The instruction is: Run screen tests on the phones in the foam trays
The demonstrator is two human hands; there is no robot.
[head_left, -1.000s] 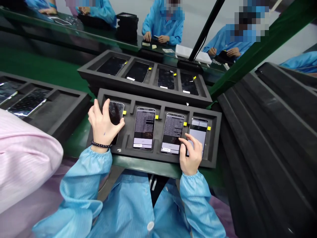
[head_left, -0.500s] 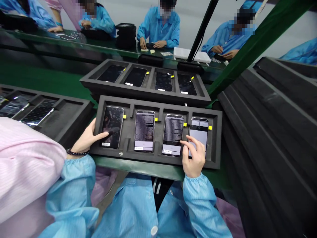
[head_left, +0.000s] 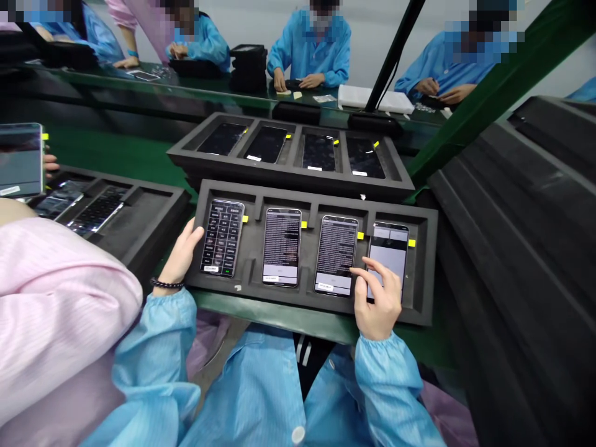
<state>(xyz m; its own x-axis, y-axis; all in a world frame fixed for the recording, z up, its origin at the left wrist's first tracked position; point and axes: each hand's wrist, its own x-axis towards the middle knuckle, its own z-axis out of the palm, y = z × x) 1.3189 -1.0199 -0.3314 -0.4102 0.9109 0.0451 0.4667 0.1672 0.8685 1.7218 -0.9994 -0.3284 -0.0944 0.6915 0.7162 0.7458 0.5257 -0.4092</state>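
A black foam tray in front of me holds several smartphones, each with a yellow tab at its side. My left hand grips the tray's left edge, thumb at the rim, its other fingers partly hidden. Beside it, the leftmost phone displays a dark grid of buttons. The second phone and the third phone show lines of text above a pale panel. My right hand is open, fingers apart and bent, over the gap between the third phone and the rightmost phone, whose screen is mostly light grey and partly covered.
Behind stands another tray of dark-screened phones. At left are a third tray and a co-worker's pink sleeve, with a raised phone. Stacked black trays and a green post flank the right. Co-workers sit across the bench.
My left thumb has drawn back from the leftmost phone to the tray's rim. That phone's screen went from dark to a button grid. A raised phone appeared at left. The view shifted slightly.
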